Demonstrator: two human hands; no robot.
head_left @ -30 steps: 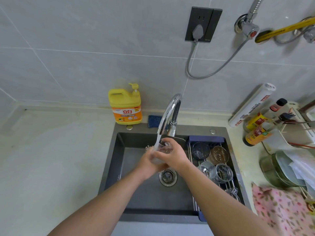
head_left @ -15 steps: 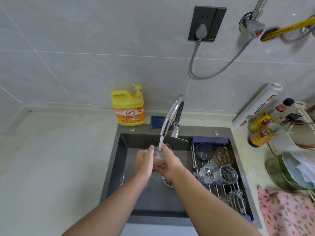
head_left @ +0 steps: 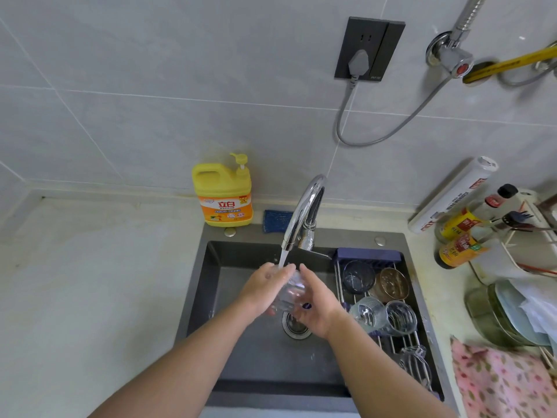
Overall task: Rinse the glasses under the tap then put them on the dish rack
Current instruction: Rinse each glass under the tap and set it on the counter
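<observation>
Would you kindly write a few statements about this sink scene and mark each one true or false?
1. Water from the tap falls on a glass held between the left hand and the right hand. True.
2. The dish rack sits in the left part of the sink. False: it sits in the right part.
3. The yellow detergent bottle stands by the wall behind the sink. True.
4. The dish rack holds nothing. False: several glasses lie on it.
</observation>
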